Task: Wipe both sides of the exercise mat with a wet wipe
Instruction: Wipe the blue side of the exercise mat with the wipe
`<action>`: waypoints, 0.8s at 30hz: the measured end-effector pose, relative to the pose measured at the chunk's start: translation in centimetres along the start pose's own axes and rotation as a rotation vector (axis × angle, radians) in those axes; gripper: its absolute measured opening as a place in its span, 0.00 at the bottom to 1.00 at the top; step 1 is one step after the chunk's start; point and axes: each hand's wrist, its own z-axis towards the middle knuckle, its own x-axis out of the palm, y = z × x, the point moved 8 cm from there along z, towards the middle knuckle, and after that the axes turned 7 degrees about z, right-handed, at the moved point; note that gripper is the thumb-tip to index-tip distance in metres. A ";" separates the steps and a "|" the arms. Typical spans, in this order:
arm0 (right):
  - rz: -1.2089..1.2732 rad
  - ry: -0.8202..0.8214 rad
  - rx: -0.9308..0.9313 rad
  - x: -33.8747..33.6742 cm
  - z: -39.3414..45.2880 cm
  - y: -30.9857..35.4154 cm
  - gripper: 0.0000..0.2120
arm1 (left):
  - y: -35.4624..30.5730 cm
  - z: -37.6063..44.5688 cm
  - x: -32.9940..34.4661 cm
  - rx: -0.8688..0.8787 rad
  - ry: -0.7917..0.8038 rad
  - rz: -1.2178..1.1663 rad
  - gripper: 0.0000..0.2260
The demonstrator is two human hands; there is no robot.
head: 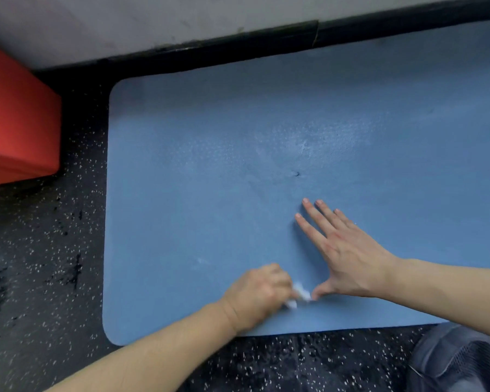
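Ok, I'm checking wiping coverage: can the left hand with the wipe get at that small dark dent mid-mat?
Probably yes. The left hand grips the wet wipe near the mat's front edge, and bare mat lies up to the dent; the right hand rests flat slightly aside.

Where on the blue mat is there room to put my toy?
The mat lies bare from its far edge by the wall to its left corners. It is crowded near the front edge, where the left hand grips the wipe and the right hand lies flat.

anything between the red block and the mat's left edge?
Nothing: head view shows only bare black speckled floor between the red block and the blue mat.
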 end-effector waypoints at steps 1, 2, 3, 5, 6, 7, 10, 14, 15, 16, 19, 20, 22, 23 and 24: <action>0.020 -0.026 0.018 -1.0 0.1 -0.9 0.73 | 2.6 0.9 -1.9 -0.111 -0.132 0.034 0.07; 0.023 -0.054 0.039 -2.1 0.3 -2.0 0.73 | 5.0 1.4 -3.6 -0.232 -0.260 0.065 0.07; 0.015 -0.067 0.065 -3.1 0.7 -3.2 0.73 | 6.4 1.7 -4.4 -0.321 -0.334 0.072 0.07; 0.011 -0.045 0.116 -4.2 1.4 -5.5 0.75 | 4.9 2.8 -3.0 -0.279 -0.304 0.028 0.05; 0.008 -0.025 0.128 -4.4 1.7 -6.2 0.76 | 2.7 3.5 -1.3 -0.162 -0.206 0.013 0.04; -0.002 -0.006 0.132 -4.4 1.9 -6.7 0.77 | 1.0 3.9 0.0 -0.038 -0.100 0.022 0.03; -0.018 0.013 0.137 -3.8 2.2 -6.8 0.78 | 4.1 6.6 -1.7 -0.008 -0.070 0.083 0.04; -0.022 -0.007 0.163 -3.0 2.5 -6.7 0.78 | 12.1 8.8 -7.6 -0.399 -0.401 0.149 0.08; -0.022 -0.014 0.168 -2.9 2.5 -6.8 0.78 | 11.4 9.1 -6.8 -0.377 -0.384 0.134 0.08; -0.024 -0.014 0.172 -2.9 2.5 -6.9 0.78 | 9.6 9.7 -5.4 -0.282 -0.313 0.105 0.08; -0.022 -0.013 0.180 -2.8 2.6 -7.1 0.78 | 6.0 10.2 -2.4 0.013 -0.066 0.110 0.08; -0.023 -0.010 0.180 -2.8 2.6 -7.0 0.78 | 7.1 10.8 -3.2 0.009 -0.078 0.131 0.08; -0.026 -0.009 0.177 -2.8 2.7 -7.0 0.78 | 10.6 12.1 -6.2 -0.138 -0.246 0.159 0.10; -0.025 -0.011 0.178 -2.7 2.7 -7.1 0.78 | 12.2 12.3 -7.6 -0.246 -0.337 0.160 0.10; -0.025 -0.014 0.178 -2.7 2.7 -7.2 0.77 | 12.8 12.3 -7.9 -0.321 -0.385 0.149 0.10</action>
